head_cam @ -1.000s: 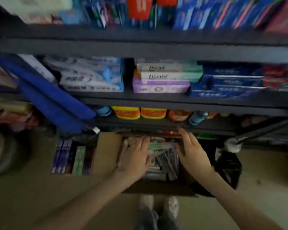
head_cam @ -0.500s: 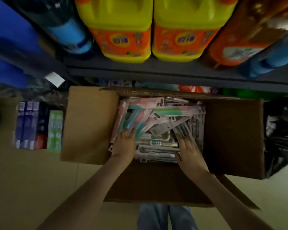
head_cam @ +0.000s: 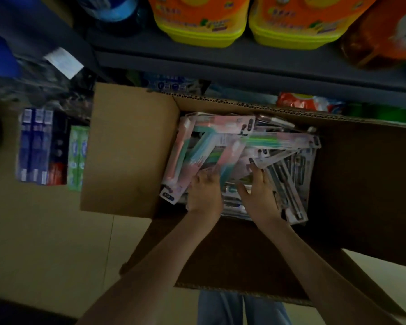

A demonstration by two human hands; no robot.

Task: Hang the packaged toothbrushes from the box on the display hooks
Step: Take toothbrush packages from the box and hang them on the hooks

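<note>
Setting: dim shop aisle, pale tiled floor [head_cam: 45, 231], dark metal shelf [head_cam: 220, 64] running across the top of the view.
Shelf goods: two yellow-and-orange detergent jugs [head_cam: 197, 19] side by side, an orange bottle [head_cam: 382, 36] to their right, a blue bottle [head_cam: 110, 8] to their left.
Floor goods: row of boxed toothpaste [head_cam: 40, 146] lying flat just left of the carton, blue, red and green packs together.
Cardboard box [head_cam: 131, 148]: open on the floor under the shelf edge, flaps spread out to the left, right and toward the person.
Packaged toothbrushes [head_cam: 223, 141]: loose heap inside the box, pink and teal blister cards on the left, grey and clear ones on the right, lying crossed over each other.
Left hand [head_cam: 205, 195]: down in the box, fingers curled over the near edge of a pink-teal pack; whether it has truly gripped it I cannot tell.
Right hand [head_cam: 259, 195]: just beside the left, fingers spread and resting on the packs, thumb out, nothing clasped.
Person: bare forearms reaching down, jeans [head_cam: 242, 308] visible below the near flap.
</note>
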